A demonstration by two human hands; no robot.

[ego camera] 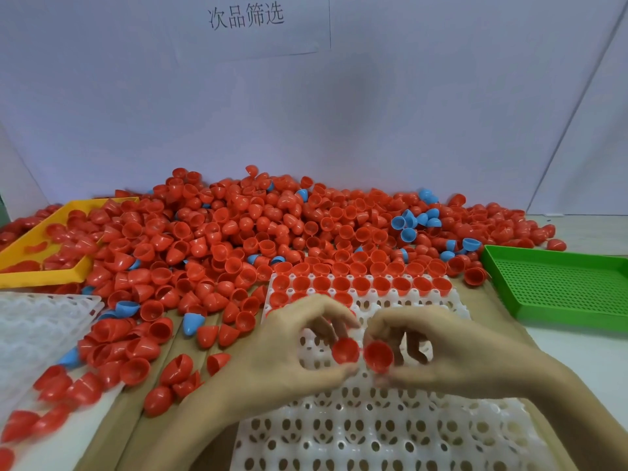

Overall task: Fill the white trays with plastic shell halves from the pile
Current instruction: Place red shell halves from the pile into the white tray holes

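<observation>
The white tray (390, 433) runs off the bottom edge, and the left hand (289, 348) and right hand (452, 351) hide several of its cells. A second white tray (37, 321), the yellow tray (37, 277) and the green tray (557, 287) are cut by the side edges. Red shells (51, 382) at lower left are blurred.

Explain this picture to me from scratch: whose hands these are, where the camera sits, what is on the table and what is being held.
There is no machine here. A person wears one camera on the head, looking forward and down at their own two bare hands.

On the surface lies a big pile of red plastic shell halves, with a few blue plastic shell halves mixed in. In front sits a white plastic tray with round pockets; its far row already holds red halves. A second white tray lies at left, a yellow tray behind it, a green perforated tray at right.

The left hand pinches one red shell half; the right hand pinches another red half, both above the tray.
</observation>
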